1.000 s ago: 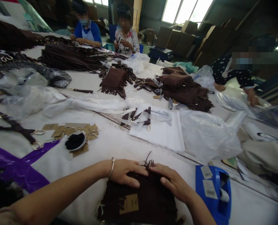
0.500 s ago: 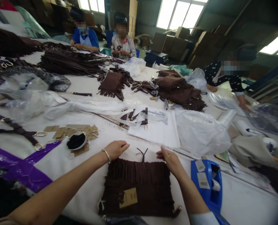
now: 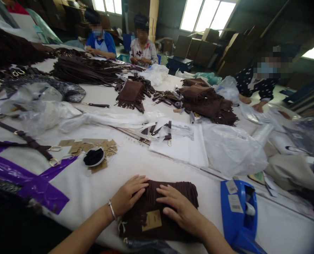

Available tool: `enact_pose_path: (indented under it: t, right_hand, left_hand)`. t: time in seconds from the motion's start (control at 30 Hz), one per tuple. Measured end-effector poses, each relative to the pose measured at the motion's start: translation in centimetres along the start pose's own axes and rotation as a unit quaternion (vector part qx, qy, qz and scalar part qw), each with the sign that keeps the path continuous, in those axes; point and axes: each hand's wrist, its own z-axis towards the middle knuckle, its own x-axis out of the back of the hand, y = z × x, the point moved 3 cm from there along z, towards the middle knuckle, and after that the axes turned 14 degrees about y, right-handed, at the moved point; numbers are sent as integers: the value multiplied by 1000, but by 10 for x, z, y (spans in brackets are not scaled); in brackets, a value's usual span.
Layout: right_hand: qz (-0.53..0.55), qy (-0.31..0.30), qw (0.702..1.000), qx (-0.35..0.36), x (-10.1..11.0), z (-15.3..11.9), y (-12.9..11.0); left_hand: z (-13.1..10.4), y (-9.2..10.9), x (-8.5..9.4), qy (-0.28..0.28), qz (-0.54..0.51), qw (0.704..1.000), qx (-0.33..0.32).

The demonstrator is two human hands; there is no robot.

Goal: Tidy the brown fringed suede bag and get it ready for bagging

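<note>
A dark brown fringed bag (image 3: 136,222) lies flat on the white-covered table in front of me, its fringe at the far edge. On its far left part rests my left hand (image 3: 127,194), fingers stretched out, a bracelet at the wrist. My right hand (image 3: 179,208) lies spread over the bag's middle and right, fingertips on the fringe. Between the hands and nearer to me, a tan paper tag (image 3: 152,220) sits on the bag. Part of the bag is hidden under my right hand and forearm.
A blue tape dispenser (image 3: 237,215) stands at the right. Left are a small dish of black cord (image 3: 94,157), tan tags (image 3: 79,146), straps (image 3: 31,141) and purple tape (image 3: 40,183). Plastic bags (image 3: 231,148) and piled brown bags (image 3: 204,98) lie farther off. Several people work around the table.
Both hands have come down from beyond the bag's far edge onto the bag. The thin dark cords that stuck out past the fringe no longer show. The view has shifted slightly.
</note>
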Motion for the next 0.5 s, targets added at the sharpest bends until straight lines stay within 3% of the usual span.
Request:
enact_pose_path:
  t: [0.07,0.13,0.23,0.3,0.4,0.5]
  right_hand:
    - [9,-13,1000,18,1,-26,-5]
    - [76,37,996,13,12,-42,-2]
    - [179,240,954,-28,48,-43,19]
    - [171,347,919,-76,69,-38,42]
    - [75,367,915,-149,75,-30,70]
    - [19,343,924,-166,44,-36,84]
  left_hand:
    - [4,3,0,-2,0,1000,-7]
    - [13,8,-1,-7,-6,1000,-10]
    - [36,19,-9,-15,-18,1000,-10]
    - [52,27,-21,-38,-21,999,-6]
    - [64,39,-46,-103,-7,994,-22]
    - [53,50,-68,-159,33,984,-70]
